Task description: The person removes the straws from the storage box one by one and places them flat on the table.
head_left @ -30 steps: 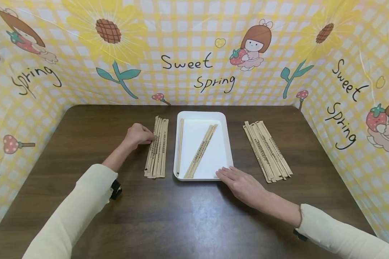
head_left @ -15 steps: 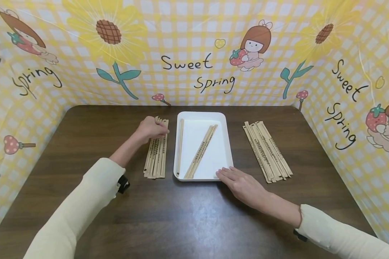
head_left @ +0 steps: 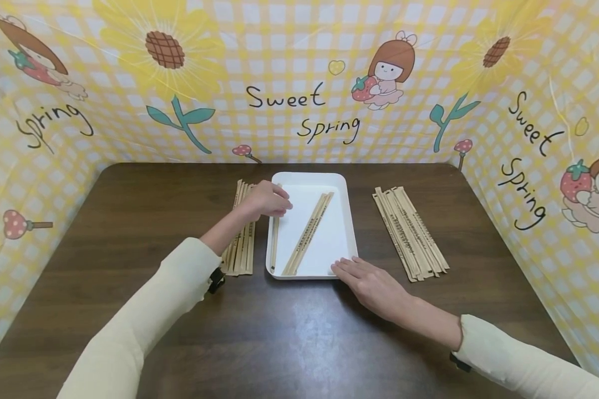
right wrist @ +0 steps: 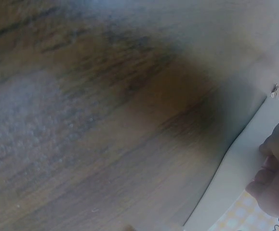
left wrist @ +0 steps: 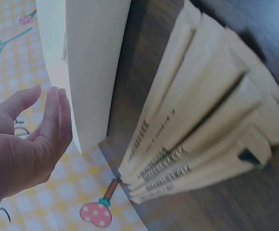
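In the head view my left hand [head_left: 270, 199] hovers over the far left part of a white tray [head_left: 346, 221]. Its thumb and loosely bent fingers stand apart in the left wrist view, with nothing visible between them. Below lies a single slim stick in a brown paper wrapper [head_left: 274, 244], partly hidden by the hand. A few more wrapped sticks [head_left: 306, 235] lie diagonally in the tray. My right hand [head_left: 371, 282] rests its straight fingers on the tray's near right corner. Whether the wrappers hold straws or chopsticks, I cannot tell.
Beside the tray's left wall lies a pile of wrapped sticks [left wrist: 197, 115], partly behind my left forearm in the head view. Another slanted pile [head_left: 411, 235] lies to the right. A patterned yellow cloth [head_left: 279, 55] encloses the table [head_left: 299, 338] behind and at the sides.
My left hand has moved right, from the left pile's side, across that pile, to above the tray. My right hand stays at the tray's corner; the tray's sticks look unmoved.
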Available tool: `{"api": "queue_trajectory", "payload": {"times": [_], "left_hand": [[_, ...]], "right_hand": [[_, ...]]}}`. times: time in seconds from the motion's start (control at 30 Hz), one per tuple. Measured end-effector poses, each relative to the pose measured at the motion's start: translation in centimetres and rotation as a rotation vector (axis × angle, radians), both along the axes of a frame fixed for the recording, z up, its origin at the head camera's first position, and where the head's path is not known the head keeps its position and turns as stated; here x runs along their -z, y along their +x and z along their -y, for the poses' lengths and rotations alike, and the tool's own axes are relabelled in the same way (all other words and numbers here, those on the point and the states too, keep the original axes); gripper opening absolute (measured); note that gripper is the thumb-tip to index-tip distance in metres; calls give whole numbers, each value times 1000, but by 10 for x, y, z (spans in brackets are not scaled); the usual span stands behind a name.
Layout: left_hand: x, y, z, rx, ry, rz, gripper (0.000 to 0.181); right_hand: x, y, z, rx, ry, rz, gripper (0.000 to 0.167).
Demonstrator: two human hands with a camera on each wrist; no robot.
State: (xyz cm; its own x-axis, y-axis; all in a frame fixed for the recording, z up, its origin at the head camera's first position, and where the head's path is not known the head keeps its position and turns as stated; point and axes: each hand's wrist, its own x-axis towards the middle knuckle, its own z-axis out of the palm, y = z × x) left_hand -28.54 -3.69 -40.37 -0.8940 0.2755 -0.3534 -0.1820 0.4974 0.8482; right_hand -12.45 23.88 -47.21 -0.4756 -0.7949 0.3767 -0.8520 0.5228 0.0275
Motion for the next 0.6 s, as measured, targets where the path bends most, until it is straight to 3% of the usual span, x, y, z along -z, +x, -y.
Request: {"api": "queue_trajectory", "payload": {"times": [0.6], "left_hand": [[24,3,-37,22,-131,-4,31]], "right_hand": [[1,-1,0,4,-2,-13,48]]}}
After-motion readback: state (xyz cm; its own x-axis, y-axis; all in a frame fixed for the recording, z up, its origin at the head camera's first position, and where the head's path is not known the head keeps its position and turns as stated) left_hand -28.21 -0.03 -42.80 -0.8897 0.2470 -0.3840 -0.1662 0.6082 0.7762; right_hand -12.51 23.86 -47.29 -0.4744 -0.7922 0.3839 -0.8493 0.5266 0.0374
